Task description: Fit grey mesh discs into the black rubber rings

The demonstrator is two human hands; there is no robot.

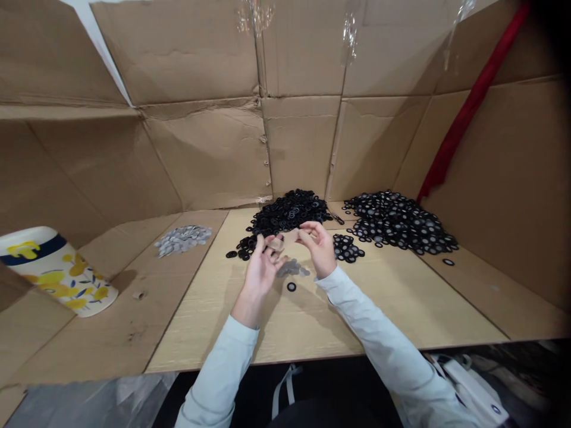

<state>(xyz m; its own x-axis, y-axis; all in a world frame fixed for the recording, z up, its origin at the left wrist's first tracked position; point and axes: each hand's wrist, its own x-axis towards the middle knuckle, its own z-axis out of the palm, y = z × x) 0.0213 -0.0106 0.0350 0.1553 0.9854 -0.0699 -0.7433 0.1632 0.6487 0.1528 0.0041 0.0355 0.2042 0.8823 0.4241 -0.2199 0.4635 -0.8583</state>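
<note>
Yellow-flowered cup (62, 273) at left; red strip (468, 113) hanging down right-hand cardboard wall (513, 196)

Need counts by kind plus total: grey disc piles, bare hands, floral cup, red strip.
Grey disc piles: 2 (left pile, centre pile)
Bare hands: 2 (left hand, right hand)
Floral cup: 1
Red strip: 1
Total: 6

"Where are the hands?"
"Over a pale desk (200, 321): a person's right hand (320, 248) pinches a small tan strip (292, 236), the left hand (261, 270) close beside, its grip blurred."
"And around them?"
"Black rings (289, 209) heap up at the far side; black discs with pale centers (404, 223) spread to the right. Grey discs (182, 239) lie left, beyond a floral-patterned cup (66, 276). One black-rimmed disc (291, 286) sits nearer, alone."
</note>
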